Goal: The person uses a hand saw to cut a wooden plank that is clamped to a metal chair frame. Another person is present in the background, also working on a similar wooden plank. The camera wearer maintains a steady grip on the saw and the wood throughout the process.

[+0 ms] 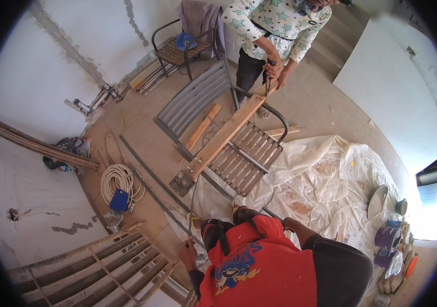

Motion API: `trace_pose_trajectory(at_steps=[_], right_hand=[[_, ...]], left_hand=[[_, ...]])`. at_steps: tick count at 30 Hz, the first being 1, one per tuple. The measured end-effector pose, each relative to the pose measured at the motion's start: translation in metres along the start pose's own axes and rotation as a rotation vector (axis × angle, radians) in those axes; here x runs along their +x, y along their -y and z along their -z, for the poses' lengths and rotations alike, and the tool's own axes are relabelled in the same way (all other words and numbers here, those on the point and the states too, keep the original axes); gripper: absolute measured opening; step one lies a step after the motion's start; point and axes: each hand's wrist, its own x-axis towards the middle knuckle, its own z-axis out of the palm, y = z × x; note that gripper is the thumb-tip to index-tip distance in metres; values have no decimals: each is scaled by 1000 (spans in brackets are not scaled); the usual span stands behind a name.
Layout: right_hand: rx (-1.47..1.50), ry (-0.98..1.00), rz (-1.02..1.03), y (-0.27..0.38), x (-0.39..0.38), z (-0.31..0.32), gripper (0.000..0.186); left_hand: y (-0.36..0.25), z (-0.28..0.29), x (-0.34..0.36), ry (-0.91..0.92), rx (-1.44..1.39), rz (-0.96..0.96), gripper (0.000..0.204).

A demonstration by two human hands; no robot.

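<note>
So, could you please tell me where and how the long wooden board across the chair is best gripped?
Probably grip the board near its closer end, across both long edges, coming from the camera wearer's side: it is straight and narrow there, and a co-worker's hand is at the far end.

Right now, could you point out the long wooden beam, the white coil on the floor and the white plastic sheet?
Long wooden beam [232, 127]: head view, middle of its length.
White coil [107, 180]: head view, left side of its loops.
White plastic sheet [331, 181]: head view, its wrinkled middle.
</note>
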Motion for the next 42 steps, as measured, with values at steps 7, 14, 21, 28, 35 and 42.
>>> trace_pose_trajectory(at_steps=[7, 14, 21, 28, 35, 42], right_hand=[[46, -177, 161, -25, 35, -17, 37], [236, -10, -171, -2, 4, -2, 39], [38, -37, 16, 6, -11, 2, 39], [177, -57, -43, 6, -7, -6, 34], [289, -112, -68, -5, 7, -11, 40], [322, -110, 30, -25, 39, -17, 44]], left_hand=[[7, -7, -2, -8, -33, 3, 45], [20, -11, -2, -31, -10, -23, 45], [8, -5, -7, -30, -16, -8, 44], [9, -6, -6, -16, 19, -29, 46], [11, -11, -1, 21, 34, -28, 47], [-43, -9, 22, 112, 110, -247, 48]])
